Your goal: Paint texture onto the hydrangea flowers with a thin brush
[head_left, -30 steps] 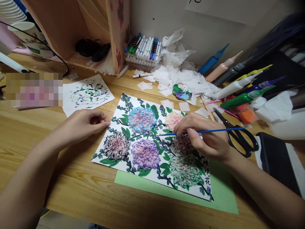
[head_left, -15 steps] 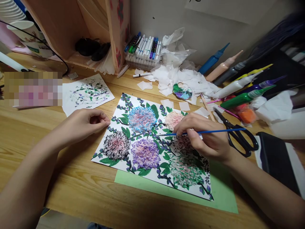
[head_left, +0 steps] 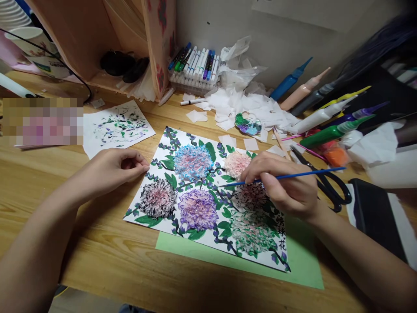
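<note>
Brush over the flower sheet
R hand (head_left: 286, 189) pinches the blue brush (head_left: 283, 177), long axis running L–R, tip aimed left onto painting (head_left: 202, 195); L hand (head_left: 114, 169), loosely curled and holding nothing, pins sheet's left edge.

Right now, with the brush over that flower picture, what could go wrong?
The right hand rests on the flower painting while holding the paintbrush; if the paint is wet, it may smudge. The left hand only touches the sheet's edge, so the paper might shift. The scissors lie close beside the right wrist and could get knocked.
</note>
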Motion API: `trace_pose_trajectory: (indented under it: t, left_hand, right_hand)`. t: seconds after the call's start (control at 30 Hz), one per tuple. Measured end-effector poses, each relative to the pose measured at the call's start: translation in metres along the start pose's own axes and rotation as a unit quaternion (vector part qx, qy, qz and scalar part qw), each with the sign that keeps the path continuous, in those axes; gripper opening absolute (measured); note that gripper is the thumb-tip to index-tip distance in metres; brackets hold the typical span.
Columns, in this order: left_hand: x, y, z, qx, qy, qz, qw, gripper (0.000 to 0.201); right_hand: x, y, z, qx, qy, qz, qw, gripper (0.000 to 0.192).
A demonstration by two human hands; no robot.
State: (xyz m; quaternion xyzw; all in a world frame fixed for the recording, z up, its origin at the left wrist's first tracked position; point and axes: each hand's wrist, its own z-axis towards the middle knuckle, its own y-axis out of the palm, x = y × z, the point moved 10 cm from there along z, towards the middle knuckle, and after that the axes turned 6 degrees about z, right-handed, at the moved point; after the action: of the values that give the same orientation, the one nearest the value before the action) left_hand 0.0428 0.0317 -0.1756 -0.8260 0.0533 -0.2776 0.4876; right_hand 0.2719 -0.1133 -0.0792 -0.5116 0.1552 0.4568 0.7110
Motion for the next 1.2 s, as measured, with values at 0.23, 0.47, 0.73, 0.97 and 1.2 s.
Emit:
trace_pose_trajectory:
  t: [0.23,0.47,0.73,0.97,1.2]
  left_hand:
    - [0.001,0.0,-0.002,-0.009,-0.009,0.012,1.0,0.037]
    - [0.0,0.001,0.002,0.0,0.005,0.019,1.0,0.035]
    - [0.004,0.002,-0.002,-0.013,0.003,0.018,1.0,0.039]
    - [0.006,-0.001,-0.002,-0.011,0.001,0.023,1.0,0.038]
    - [0.006,0.001,-0.003,-0.017,0.004,0.019,1.0,0.038]
  right_hand:
    - [0.006,0.003,0.001,-0.01,0.012,0.006,1.0,0.02]
    - [0.007,0.0,0.001,0.002,0.012,0.012,1.0,0.02]
    - [0.007,-0.001,0.001,0.006,0.016,-0.002,1.0,0.02]
    - [0.003,0.001,0.002,-0.01,0.005,-0.012,1.0,0.02]
    - [0.003,-0.009,0.003,0.022,0.018,0.019,0.999,0.023]
